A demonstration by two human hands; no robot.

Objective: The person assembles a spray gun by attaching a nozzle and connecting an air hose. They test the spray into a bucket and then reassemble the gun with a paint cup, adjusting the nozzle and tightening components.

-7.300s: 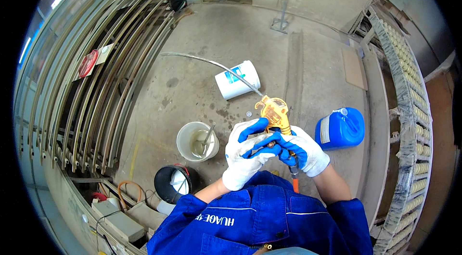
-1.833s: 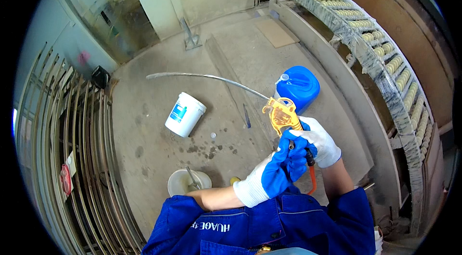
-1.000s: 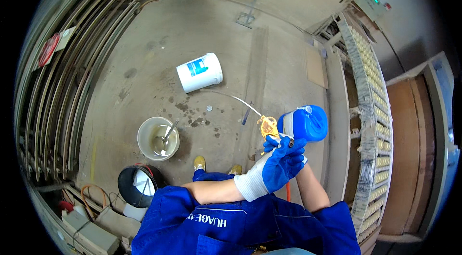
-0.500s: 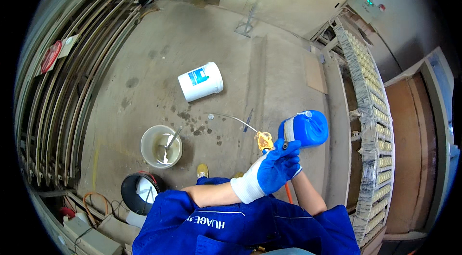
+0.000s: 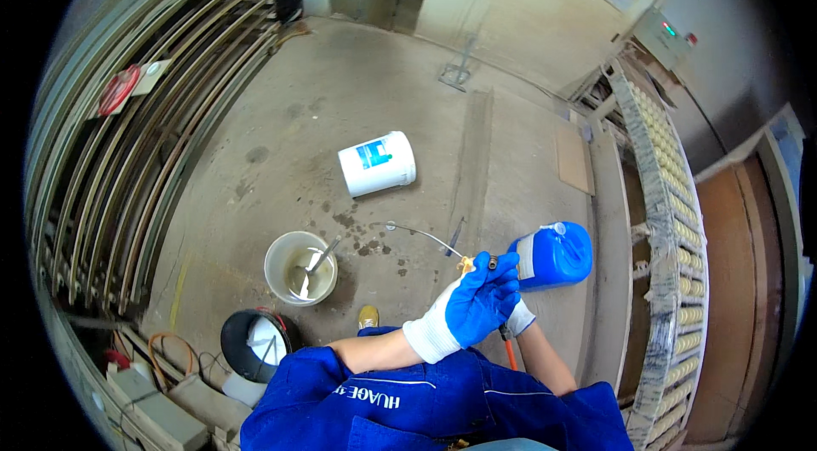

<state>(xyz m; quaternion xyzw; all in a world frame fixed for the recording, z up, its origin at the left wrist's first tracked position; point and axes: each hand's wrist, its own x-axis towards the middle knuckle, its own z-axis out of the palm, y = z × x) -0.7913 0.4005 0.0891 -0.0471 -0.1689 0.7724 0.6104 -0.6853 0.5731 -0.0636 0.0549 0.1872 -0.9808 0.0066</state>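
Note:
Both my hands meet in front of my body, in white gloves with blue coated palms. My left hand (image 5: 466, 311) is closed around a blow gun with a yellow body (image 5: 466, 265); its thin, bent metal tube (image 5: 430, 236) points away to the left. A dark metal fitting (image 5: 493, 263) sticks out by the fingertips. My right hand (image 5: 522, 317) is mostly hidden behind the left, its fingers curled against it; what it grips cannot be made out. From under the hands an orange hose (image 5: 511, 355) with a dark coupler (image 5: 505, 333) runs down toward my body.
A blue jerrycan (image 5: 562, 255) stands right of my hands. A white bucket (image 5: 377, 166) lies on its side ahead. Left are an open tub (image 5: 277, 271) holding liquid and a ladle (image 5: 322, 257), and a black bucket (image 5: 234, 349). Metal racks (image 5: 128, 170) and a roller conveyor (image 5: 681, 238) flank the floor.
My head view has shifted, so the surroundings sit lower and farther right. My hands have turned slightly; the yellow body is now more covered, and the hose coupler shows below the left hand.

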